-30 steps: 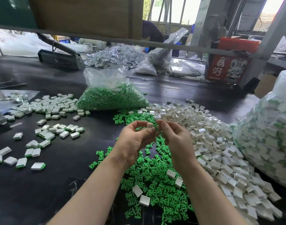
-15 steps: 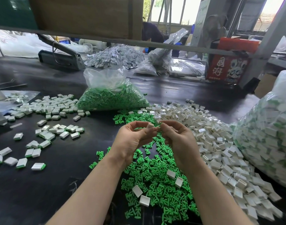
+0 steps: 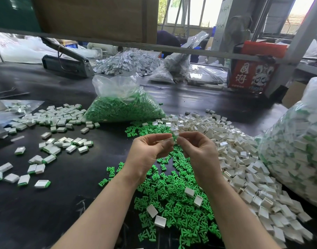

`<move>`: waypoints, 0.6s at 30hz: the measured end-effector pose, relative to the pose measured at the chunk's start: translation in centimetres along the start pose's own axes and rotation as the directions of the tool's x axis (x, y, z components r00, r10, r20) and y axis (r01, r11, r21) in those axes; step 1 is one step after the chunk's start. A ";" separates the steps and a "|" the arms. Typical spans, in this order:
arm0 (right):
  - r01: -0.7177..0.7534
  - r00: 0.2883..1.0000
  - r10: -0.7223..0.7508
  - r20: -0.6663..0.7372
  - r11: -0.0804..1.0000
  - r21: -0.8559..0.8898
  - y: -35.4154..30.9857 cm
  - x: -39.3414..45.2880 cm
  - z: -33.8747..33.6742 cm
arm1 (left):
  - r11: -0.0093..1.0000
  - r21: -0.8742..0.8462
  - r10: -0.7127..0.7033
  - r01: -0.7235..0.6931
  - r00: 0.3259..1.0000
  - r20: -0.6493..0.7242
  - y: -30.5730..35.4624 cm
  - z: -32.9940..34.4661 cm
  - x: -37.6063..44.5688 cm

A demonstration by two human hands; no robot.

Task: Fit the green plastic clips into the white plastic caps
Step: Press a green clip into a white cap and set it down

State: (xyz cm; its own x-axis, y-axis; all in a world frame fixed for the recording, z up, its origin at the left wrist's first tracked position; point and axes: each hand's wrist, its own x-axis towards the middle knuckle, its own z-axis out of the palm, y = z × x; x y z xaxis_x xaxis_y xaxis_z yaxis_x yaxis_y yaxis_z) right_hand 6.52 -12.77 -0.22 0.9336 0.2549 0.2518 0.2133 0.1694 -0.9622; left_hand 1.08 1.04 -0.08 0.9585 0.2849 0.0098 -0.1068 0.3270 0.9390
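My left hand [image 3: 150,151] and my right hand [image 3: 199,150] meet fingertip to fingertip above the table, pinching a small white cap [image 3: 170,140] between them. Whether a green clip sits in it is hidden by my fingers. Under my wrists lies a loose pile of green clips [image 3: 174,203] with a few white caps on top. A large heap of empty white caps [image 3: 235,159] spreads to the right. Finished caps with green edges [image 3: 51,150] are scattered on the left.
A clear bag of green clips [image 3: 123,108] stands behind the piles. A big bag of finished pieces [image 3: 298,150] fills the right edge. A heat sealer [image 3: 67,63], grey parts and a red box [image 3: 253,76] sit at the back of the black table [image 3: 64,203].
My hands have stayed together at the same spot; the fingers have shifted slightly around the white cap, which now shows less above my fingertips.
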 end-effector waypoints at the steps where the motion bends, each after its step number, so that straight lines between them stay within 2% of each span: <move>1: 0.007 1.000 -0.007 -0.006 1.000 -0.009 0.0 0.0 0.0 | 1.000 0.000 0.005 -0.005 1.000 -0.004 0.0 0.0 0.0; 8: 0.059 0.998 -0.061 -0.012 0.993 -0.104 0.0 -0.2 0.2 | 1.000 0.012 0.025 -0.025 1.000 -0.017 0.0 0.1 0.0; 18: 0.015 1.000 -0.014 0.028 0.998 -0.057 0.2 -0.2 0.0 | 0.990 0.114 0.080 -0.078 0.997 -0.009 -0.2 -0.1 0.1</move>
State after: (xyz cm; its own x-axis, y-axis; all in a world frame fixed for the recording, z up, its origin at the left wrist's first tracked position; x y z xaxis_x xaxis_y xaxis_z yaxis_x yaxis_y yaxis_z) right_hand 6.38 -12.81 -0.44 0.9222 0.2792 0.2676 0.2434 0.1187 -0.9626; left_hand 1.15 1.10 -0.30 0.9445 0.3182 0.0817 -0.1508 0.1989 0.9683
